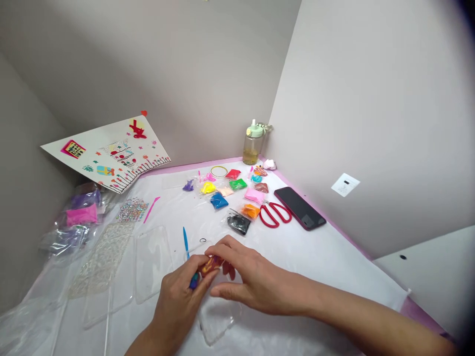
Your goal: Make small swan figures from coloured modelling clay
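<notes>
My left hand (181, 296) and my right hand (245, 274) meet low in the middle of the view, above a clear phone case (217, 321) lying on the white table cover (315, 252). Both pinch a small orange and red lump of clay (210, 263) between their fingertips. A bit of blue and green clay (193, 283) shows under my left fingers. A blue plastic tool (185, 242) lies just beyond the hands, with a small black ring (202, 241) beside it.
Several small bags of coloured clay (230, 190) lie farther back, next to red scissors (274, 213) and a dark phone (304, 207). A bottle (253, 143) stands in the corner. More clear cases (152, 262), rhinestones (132, 209), bagged supplies (79, 215) and a decorated sheet (111, 153) are on the left.
</notes>
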Tool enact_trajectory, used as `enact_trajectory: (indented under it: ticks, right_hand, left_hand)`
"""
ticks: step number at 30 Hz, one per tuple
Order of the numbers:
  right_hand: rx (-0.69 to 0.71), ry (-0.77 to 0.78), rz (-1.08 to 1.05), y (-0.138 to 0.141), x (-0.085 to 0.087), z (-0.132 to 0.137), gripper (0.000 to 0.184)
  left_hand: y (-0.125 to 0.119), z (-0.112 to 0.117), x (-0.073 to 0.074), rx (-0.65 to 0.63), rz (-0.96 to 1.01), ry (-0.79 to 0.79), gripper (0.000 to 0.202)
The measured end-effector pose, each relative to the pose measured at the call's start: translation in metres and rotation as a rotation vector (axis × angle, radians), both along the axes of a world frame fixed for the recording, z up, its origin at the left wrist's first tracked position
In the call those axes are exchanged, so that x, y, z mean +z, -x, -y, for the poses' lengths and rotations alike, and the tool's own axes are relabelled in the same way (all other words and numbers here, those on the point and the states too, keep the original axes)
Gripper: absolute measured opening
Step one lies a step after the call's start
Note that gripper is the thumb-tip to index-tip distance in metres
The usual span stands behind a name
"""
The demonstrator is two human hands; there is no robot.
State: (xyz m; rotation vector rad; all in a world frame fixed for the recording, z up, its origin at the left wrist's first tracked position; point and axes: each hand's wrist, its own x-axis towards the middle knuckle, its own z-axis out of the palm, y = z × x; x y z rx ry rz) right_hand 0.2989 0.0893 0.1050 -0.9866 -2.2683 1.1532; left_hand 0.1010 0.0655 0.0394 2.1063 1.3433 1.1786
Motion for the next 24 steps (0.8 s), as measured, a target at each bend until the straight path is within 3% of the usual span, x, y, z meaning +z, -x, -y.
enact_trajectory:
  ticks: [3, 8, 13, 16, 20, 24]
  right_hand:
    - [-0.036, 0.021, 0.051, -0.004, 0.011, 0.001, 0.035]
    - [-0.081, 0.141, -0.008, -0.02, 0.016, 0.006, 0.007]
    - [-0.201, 0.332, -0.324, -0.064, 0.009, 0.03, 0.027]
    - [-0.193, 0.456, -0.32, -0.092, 0.002, 0.055, 0.035]
    - [-0.268, 0.608, -0.123, -0.113, -0.031, 0.101, 0.058]
    - [-0.242, 0.457, 0.124, -0.126, -0.093, 0.154, 0.061]
  left_hand:
    - [-0.011, 0.009, 0.001, -0.04, 0.121, 0.1, 0.025]
    - [-0.014, 0.017, 0.008, -0.162, 0.195, 0.245, 0.041]
    - [0.002, 0.011, 0.017, 0.007, 0.211, 0.226, 0.025]
    - [0.007, 0.008, 0.017, 0.074, 0.228, 0.263, 0.022]
    - [0.009, 0.008, 0.014, 0.097, 0.255, 0.349, 0.027]
    - [0.009, 0.008, 0.012, 0.114, 0.284, 0.395, 0.032]
